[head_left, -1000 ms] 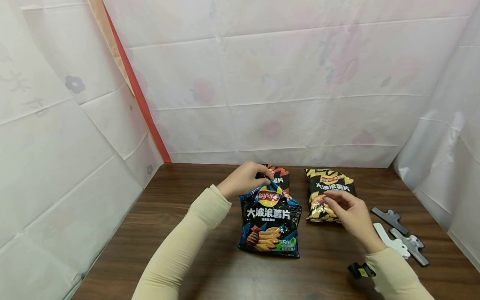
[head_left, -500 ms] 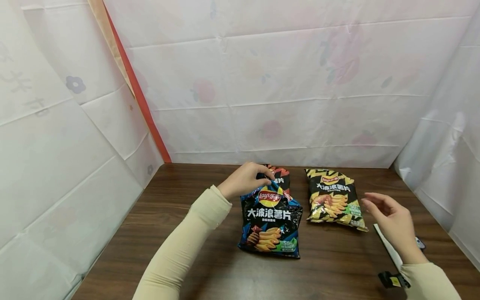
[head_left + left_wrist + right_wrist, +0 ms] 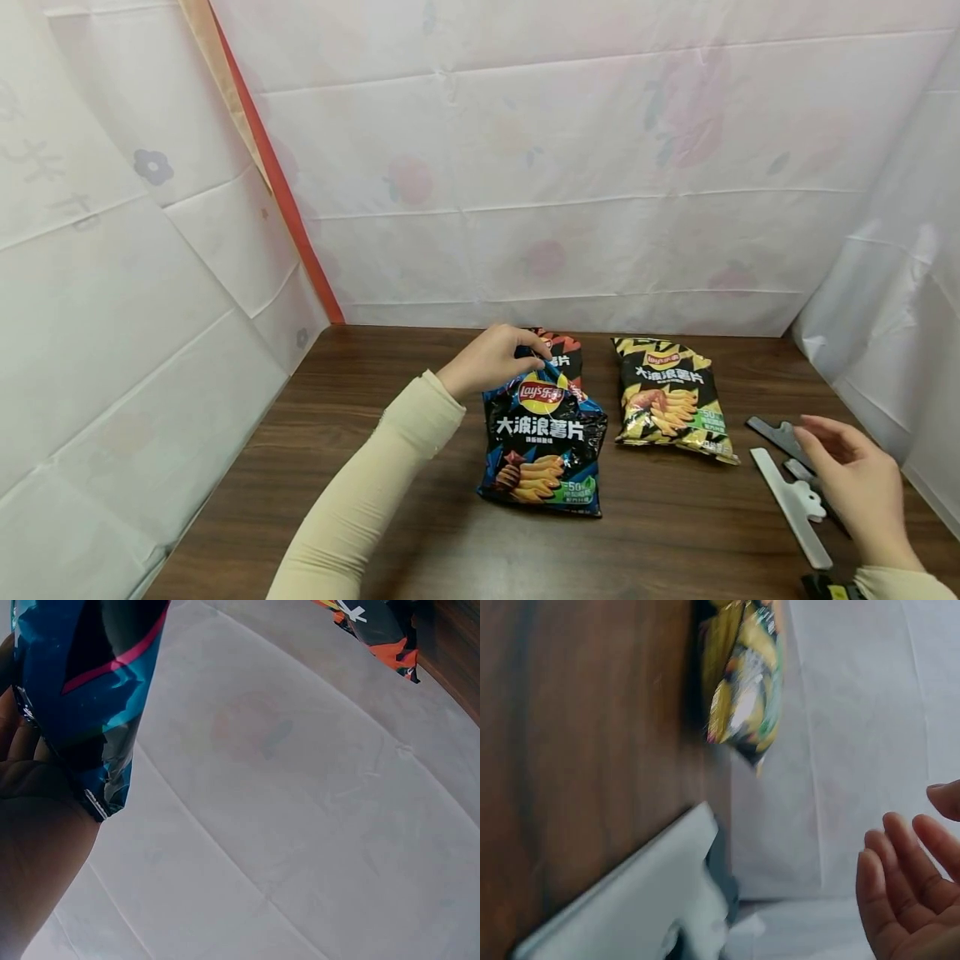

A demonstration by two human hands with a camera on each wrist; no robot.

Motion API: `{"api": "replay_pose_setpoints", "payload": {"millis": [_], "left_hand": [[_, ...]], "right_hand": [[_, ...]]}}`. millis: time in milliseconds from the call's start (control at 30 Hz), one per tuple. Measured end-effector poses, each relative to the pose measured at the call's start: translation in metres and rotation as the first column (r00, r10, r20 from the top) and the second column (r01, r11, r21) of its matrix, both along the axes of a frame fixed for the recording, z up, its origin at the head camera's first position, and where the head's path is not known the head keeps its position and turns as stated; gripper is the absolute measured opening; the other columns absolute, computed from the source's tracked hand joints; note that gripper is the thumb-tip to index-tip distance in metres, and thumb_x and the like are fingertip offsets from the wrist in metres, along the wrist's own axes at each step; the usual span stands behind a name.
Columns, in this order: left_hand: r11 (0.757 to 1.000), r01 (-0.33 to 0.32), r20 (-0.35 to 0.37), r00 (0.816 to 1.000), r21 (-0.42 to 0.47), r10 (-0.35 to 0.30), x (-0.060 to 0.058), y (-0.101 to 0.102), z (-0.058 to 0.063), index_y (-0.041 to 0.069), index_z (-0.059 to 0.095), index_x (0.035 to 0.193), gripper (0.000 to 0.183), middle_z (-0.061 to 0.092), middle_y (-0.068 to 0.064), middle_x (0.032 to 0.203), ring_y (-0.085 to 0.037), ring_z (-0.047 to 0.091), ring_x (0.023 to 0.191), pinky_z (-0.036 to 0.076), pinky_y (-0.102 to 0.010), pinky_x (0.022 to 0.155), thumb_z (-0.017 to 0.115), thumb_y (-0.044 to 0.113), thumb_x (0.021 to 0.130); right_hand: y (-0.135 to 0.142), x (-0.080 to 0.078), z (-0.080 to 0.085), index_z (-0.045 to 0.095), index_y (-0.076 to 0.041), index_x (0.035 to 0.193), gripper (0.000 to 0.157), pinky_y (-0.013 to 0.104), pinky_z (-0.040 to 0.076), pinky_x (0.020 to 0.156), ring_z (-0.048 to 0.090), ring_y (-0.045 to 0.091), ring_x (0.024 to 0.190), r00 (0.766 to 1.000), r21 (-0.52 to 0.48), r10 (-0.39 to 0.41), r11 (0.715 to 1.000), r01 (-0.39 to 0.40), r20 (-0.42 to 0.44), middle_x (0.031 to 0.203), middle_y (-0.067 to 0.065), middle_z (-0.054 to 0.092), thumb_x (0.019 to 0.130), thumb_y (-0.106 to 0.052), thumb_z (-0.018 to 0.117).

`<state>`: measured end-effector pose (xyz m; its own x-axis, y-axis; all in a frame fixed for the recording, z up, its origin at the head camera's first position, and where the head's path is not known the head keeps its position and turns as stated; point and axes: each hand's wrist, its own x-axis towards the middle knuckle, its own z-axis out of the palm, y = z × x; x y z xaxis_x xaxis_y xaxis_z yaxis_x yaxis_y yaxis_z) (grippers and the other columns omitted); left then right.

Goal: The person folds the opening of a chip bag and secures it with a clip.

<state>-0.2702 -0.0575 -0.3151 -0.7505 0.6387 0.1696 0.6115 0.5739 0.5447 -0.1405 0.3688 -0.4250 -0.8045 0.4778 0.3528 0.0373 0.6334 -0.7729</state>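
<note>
My left hand (image 3: 491, 360) pinches the folded top of a blue-and-black Lay's chip bag (image 3: 543, 450), which stands upright near the middle of the table. In the left wrist view the same bag fills the upper left, beside the hand (image 3: 37, 787). At the right, my right hand (image 3: 858, 483) is over the bag clips, fingers loosely bent and holding nothing. Left of it lies a long white bag clip (image 3: 787, 500). A dark grey clip (image 3: 768, 433) lies behind that, and a silvery clip (image 3: 801, 472) is mostly hidden under the hand.
A yellow-and-black chip bag (image 3: 670, 400) lies right of the blue one. Behind the blue bag shows part of a red-and-black chip bag (image 3: 566, 358). White patterned sheeting (image 3: 540, 167) walls the wooden table (image 3: 360, 400) at the back and sides.
My right hand has moved right and toward me, from over the yellow bag to over the clips. My left hand and the blue bag have stayed in place.
</note>
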Motion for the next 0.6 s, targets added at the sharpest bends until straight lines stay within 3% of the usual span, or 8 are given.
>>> {"api": "replay_pose_setpoints", "payload": {"millis": [133,267,367,400,500,600], "left_hand": [[1.000,-0.002,0.002,1.000,0.002,0.002,0.000,0.000,0.000,0.015,0.074,0.109,0.016,0.073,0.000,0.098,-0.009,0.028,0.043,0.032,-0.023,0.052,0.064,0.018,0.096],[1.000,-0.002,0.001,1.000,-0.003,0.002,0.001,0.000,0.000,0.014,0.074,0.110,0.017,0.073,-0.001,0.100,-0.009,0.029,0.043,0.033,-0.023,0.053,0.064,0.019,0.096],[1.000,0.003,0.000,1.000,-0.005,-0.003,0.001,0.001,0.000,0.013,0.074,0.111,0.018,0.073,-0.001,0.101,-0.008,0.030,0.044,0.034,-0.023,0.054,0.064,0.019,0.096],[1.000,0.005,0.000,1.000,-0.007,-0.005,0.001,0.001,0.000,0.013,0.074,0.111,0.019,0.073,-0.001,0.101,-0.008,0.031,0.045,0.035,-0.022,0.054,0.064,0.019,0.096],[1.000,0.005,-0.002,1.000,-0.006,-0.005,0.001,0.001,0.000,0.012,0.074,0.110,0.018,0.073,-0.001,0.102,-0.007,0.032,0.046,0.035,-0.022,0.055,0.064,0.019,0.096],[1.000,-0.002,-0.002,1.000,-0.008,0.002,0.001,0.001,0.000,0.014,0.074,0.109,0.017,0.073,0.000,0.103,-0.007,0.033,0.046,0.036,-0.022,0.056,0.064,0.019,0.096]], "right_hand": [[0.010,0.006,-0.008,0.065,0.007,0.116,0.038,0.001,0.036,0.059,0.042,-0.030,0.070,0.998,0.052,-0.032,0.998,0.030,0.050,0.077,-0.052,0.039,0.092,-0.022,0.069],[0.018,0.012,-0.012,0.065,0.007,0.117,0.040,0.008,0.035,0.056,0.035,-0.031,0.067,0.989,0.117,-0.050,0.993,0.034,0.142,0.075,-0.050,0.034,0.093,-0.026,0.067],[0.022,0.014,-0.014,0.064,0.005,0.118,0.043,0.016,0.034,0.058,0.030,-0.030,0.065,0.971,0.165,-0.066,0.986,0.028,0.228,0.076,-0.029,0.059,0.094,-0.031,0.065],[0.023,0.015,-0.014,0.064,0.005,0.119,0.045,0.019,0.034,0.058,0.028,-0.029,0.065,0.963,0.174,-0.070,0.984,0.025,0.261,0.080,-0.016,0.067,0.095,-0.032,0.064],[0.024,0.015,-0.015,0.063,0.005,0.120,0.047,0.023,0.033,0.059,0.035,-0.020,0.067,0.940,0.182,-0.079,0.983,0.018,0.333,0.098,0.022,0.070,0.095,-0.034,0.064],[0.024,0.015,-0.016,0.064,0.006,0.119,0.046,0.024,0.033,0.059,0.037,-0.017,0.066,0.930,0.167,-0.075,0.986,0.015,0.361,0.100,0.025,0.069,0.094,-0.033,0.064]]}}
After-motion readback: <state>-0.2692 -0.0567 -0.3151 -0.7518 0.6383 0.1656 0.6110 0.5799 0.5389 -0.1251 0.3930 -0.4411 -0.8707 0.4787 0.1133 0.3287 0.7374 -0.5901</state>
